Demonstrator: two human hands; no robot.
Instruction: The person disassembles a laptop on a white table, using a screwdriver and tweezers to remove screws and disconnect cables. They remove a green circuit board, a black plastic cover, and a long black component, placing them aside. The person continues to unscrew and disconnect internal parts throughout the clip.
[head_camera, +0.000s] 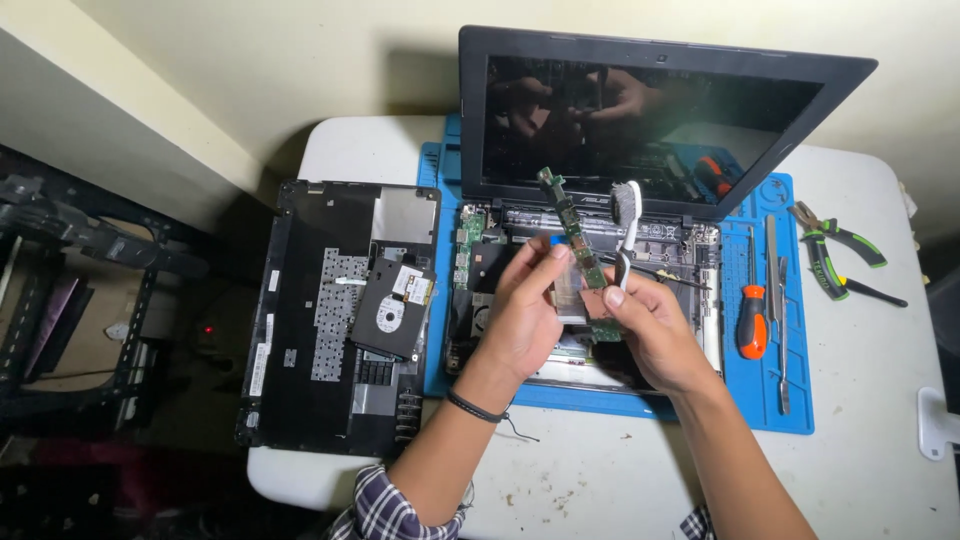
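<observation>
left hand (522, 318): raised above the opened laptop, fingers (548, 258) clamped on the lower part of the narrow green circuit board (578, 232); dark band on the wrist.
right hand (650, 322): just beside the left, fingers closed around the handle of a white brush (627, 212) and also touching the bottom end of the board.
circuit board: long strip, tilted, top end leaning left, held in the air in front of the dark screen (640, 120); lower end hidden between the two hands.
brush: upright, bristle head just right of the board's upper half, close to it; contact cannot be told.
laptop base (500, 235): lid open, innards exposed, sits on the blue mat (770, 400); mostly covered by the hands.
removed cover (330, 300): black panel lying left of the mat, its left edge overhanging the surface's left edge; a black drive (392, 308) rests on it.
right side tools: orange-handled screwdriver (752, 318) and metal pry tools (778, 290) on the mat's right strip; green-handled pliers (835, 255) on the white surface (870, 400) beyond the mat edge.
open room: bare surface right of the mat and along the near edge in front of it; left side crowded by the cover, with a dark drop past that edge.
</observation>
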